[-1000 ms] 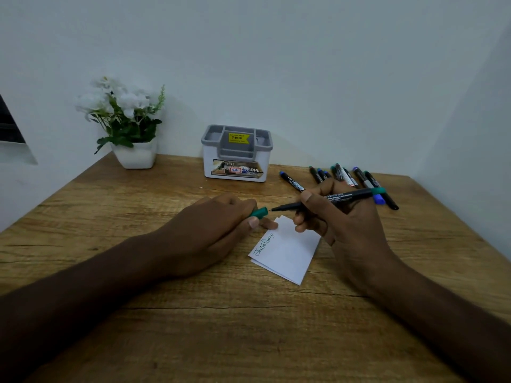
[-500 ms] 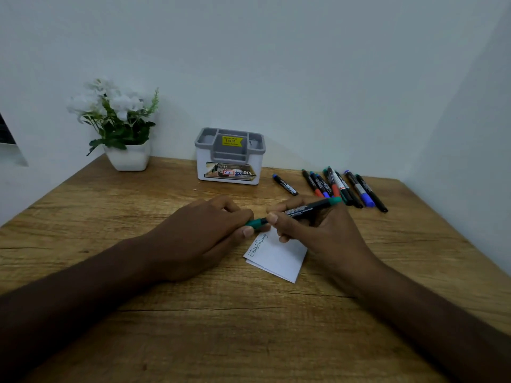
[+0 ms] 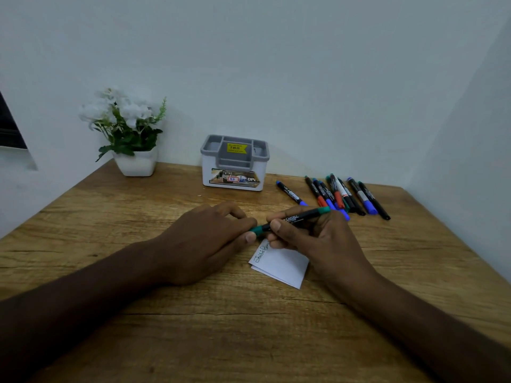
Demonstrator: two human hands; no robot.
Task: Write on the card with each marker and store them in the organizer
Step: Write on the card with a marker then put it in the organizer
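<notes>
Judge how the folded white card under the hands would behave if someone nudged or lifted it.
The card looks thin and light, so it would probably slide easily on the smooth wooden table. Being folded paper, it likely flexes when lifted and may spring open.

Single head-worn view, forward and down across the wooden table [image 3: 138,313], close over both hands, toward the wall corner.

left hand [image 3: 206,241]: bare, no ring, no watch | right hand [image 3: 312,241]: bare, short trimmed nails | forearms: bare to lower frame corners, no sleeves in view | wrists: no bands
</notes>
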